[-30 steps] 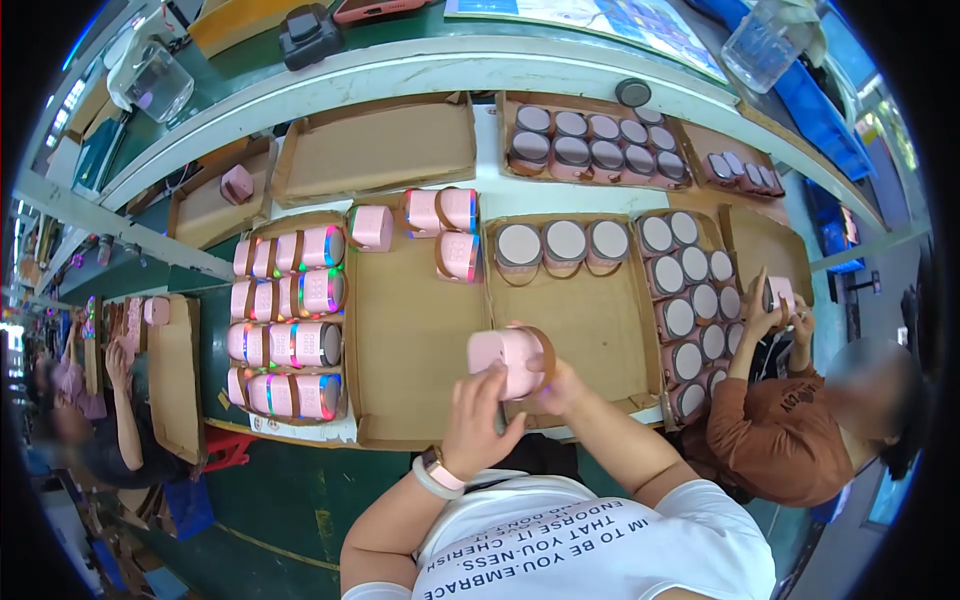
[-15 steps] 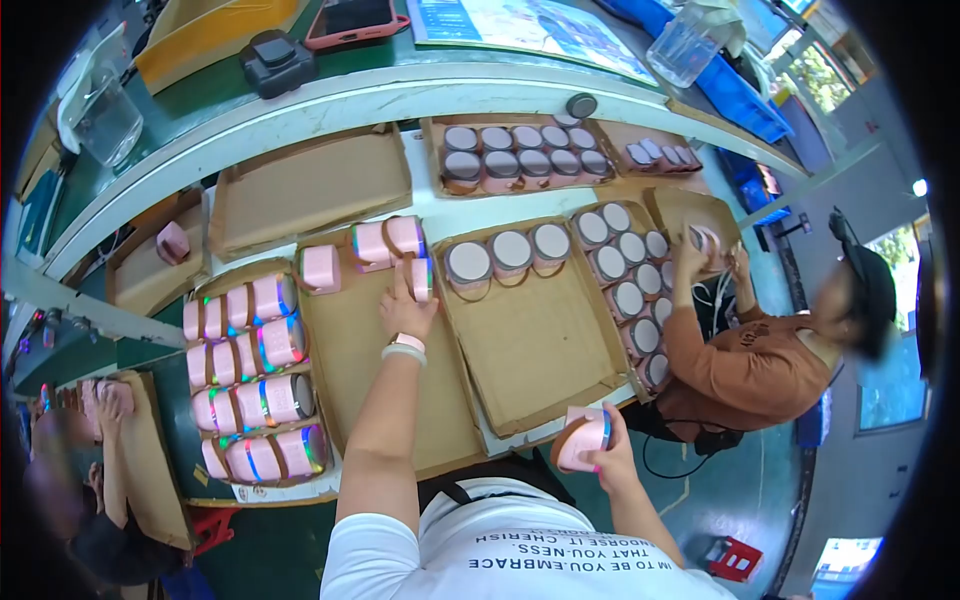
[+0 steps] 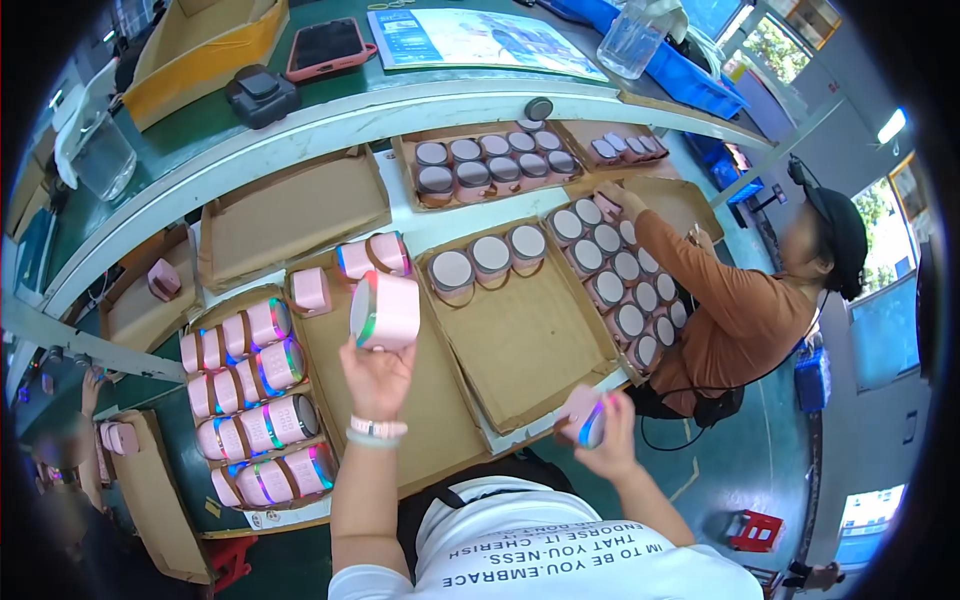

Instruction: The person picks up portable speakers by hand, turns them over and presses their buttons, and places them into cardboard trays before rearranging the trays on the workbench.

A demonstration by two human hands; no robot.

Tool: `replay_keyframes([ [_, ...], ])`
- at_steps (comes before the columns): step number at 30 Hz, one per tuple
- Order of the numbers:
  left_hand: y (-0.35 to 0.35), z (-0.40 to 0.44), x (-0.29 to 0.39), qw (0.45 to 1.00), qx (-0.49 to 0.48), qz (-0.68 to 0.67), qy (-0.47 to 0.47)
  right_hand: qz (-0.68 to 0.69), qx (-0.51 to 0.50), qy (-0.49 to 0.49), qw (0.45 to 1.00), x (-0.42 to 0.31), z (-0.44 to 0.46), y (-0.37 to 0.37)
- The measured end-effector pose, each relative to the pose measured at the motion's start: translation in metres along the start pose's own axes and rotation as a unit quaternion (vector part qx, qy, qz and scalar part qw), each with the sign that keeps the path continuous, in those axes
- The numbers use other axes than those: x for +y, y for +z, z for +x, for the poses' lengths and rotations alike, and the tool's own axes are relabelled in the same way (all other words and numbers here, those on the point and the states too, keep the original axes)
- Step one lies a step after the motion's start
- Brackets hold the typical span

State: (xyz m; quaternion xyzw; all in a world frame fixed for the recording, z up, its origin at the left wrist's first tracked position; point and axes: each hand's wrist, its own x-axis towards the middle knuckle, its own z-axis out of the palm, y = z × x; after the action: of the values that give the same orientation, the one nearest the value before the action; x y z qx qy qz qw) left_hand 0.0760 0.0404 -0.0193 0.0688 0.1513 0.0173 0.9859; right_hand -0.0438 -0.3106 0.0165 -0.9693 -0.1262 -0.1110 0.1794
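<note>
My left hand is closed around the lower end of a pink speaker with a lit coloured ring, held up above a cardboard tray. In my right hand, near the table's front edge, is another pink speaker with a glowing blue-purple ring; it is slightly blurred. A pink speaker without a visible strap stands at the back of the tray under my left hand. Beside it lies a pink speaker with a brown strap.
On the left, a tray holds rows of lit pink speakers. The middle tray has three white-topped speakers at its back. Right of it are several more, where a co-worker reaches in. A shelf beam crosses above the table.
My left hand has lifted a speaker out of the tray and drawn it toward me, its ringed end turned left. My right hand still holds its speaker, now turned. The co-worker's arm has reached over their tray.
</note>
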Motion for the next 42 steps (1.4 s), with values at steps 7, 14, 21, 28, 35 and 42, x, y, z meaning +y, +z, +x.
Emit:
replay_keyframes([
  [7, 0.042, -0.096, -0.014, 0.984, -0.115, -0.124, -0.058, 0.154, 0.649, -0.053, 0.743, -0.008, 0.159, -0.171],
  [14, 0.046, -0.126, -0.033, 0.95, -0.07, 0.286, 0.103, 0.293, 0.676, -0.181, 0.652, -0.067, 0.211, -0.15],
  [21, 0.047, -0.115, -0.026, 0.677, 0.002, 0.578, 0.456, 0.486, 0.592, -0.152, 0.624, -0.063, 0.242, -0.149],
  [28, 0.033, -0.156, -0.021, 0.61, 0.158, 0.662, 0.405, 0.197, -0.336, -0.39, 0.834, -0.015, 0.17, 0.078],
  [35, 0.005, -0.187, -0.037, 0.695, 0.184, 0.63, 0.294, -0.006, -0.345, -0.313, 0.885, 0.018, 0.218, 0.173],
  [42, 0.007, -0.169, -0.05, 0.657, 0.19, 0.647, 0.338, 0.299, -0.334, -0.224, 0.866, -0.085, 0.174, 0.121],
])
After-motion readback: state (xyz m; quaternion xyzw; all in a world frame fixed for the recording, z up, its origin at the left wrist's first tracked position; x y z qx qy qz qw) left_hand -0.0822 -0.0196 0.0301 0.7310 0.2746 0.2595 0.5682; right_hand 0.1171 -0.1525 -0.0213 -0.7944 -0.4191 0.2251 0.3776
